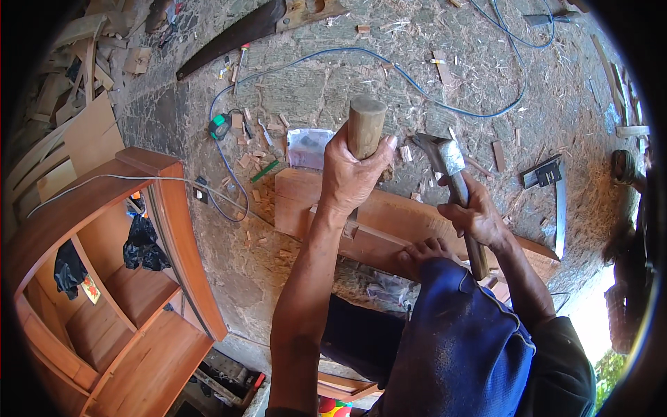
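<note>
My left hand (347,177) grips the thick wooden handle (367,125) of what looks like a chisel; its dark blade (352,219) shows partly behind my wrist, at a cut in a long reddish wooden beam (306,194). My right hand (472,215) is closed around the wooden shaft of a metal-headed hammer (445,153), held right of the handle and over the beam. My bare foot (427,257) rests on the beam, below my right hand.
A wooden cabinet (167,326) fills the lower left, with scrap boards (87,139) above it. A handsaw (229,38), blue cable (326,51), tape measure (220,126) and square (559,208) lie on the rough floor (292,90) among wood offcuts.
</note>
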`<state>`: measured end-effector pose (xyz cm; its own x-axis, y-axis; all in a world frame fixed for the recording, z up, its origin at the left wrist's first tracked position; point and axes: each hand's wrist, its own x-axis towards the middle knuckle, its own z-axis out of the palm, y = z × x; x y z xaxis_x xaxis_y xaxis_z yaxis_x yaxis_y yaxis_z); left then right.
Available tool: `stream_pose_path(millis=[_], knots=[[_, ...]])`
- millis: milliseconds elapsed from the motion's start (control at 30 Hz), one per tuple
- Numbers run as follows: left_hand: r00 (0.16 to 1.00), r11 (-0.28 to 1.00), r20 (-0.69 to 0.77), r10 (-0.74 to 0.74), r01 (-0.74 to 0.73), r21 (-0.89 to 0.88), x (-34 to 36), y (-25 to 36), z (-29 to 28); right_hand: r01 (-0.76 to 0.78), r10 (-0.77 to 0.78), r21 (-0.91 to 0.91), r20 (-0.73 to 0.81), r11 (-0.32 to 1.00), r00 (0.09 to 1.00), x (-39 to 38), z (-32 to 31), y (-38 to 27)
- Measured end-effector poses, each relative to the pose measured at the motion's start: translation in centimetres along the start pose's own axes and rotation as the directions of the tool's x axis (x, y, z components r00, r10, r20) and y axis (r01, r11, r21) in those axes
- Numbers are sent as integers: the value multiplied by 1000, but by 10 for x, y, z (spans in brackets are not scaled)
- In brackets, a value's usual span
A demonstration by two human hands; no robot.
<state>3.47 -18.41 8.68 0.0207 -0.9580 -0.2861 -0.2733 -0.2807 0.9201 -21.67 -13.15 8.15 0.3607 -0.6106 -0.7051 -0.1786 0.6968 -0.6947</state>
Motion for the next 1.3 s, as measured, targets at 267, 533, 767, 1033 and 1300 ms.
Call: stream_pose_path(millis=[267,533,767,1033,1300], knots=[[999,1000,-35,4,-3,13,-2,-7,1,3,-3,-25,-8,1000,1000,1,-1,2],[998,999,-41,38,-37,11,-4,-8,4,1,-1,-26,-17,1000,1000,0,-2,4],[1000,995,10,24,-25,100,-8,-2,22,23,-25,-51,-34,998,999,1,1,-7],[994,993,-21,-104,103,-64,-3,-14,-9,51,-55,-67,-61,996,997,1,-2,-16],[999,999,6,45,-45,-19,-5,-9,12,183,-238,-431,-75,883,968,10,-10,-24]])
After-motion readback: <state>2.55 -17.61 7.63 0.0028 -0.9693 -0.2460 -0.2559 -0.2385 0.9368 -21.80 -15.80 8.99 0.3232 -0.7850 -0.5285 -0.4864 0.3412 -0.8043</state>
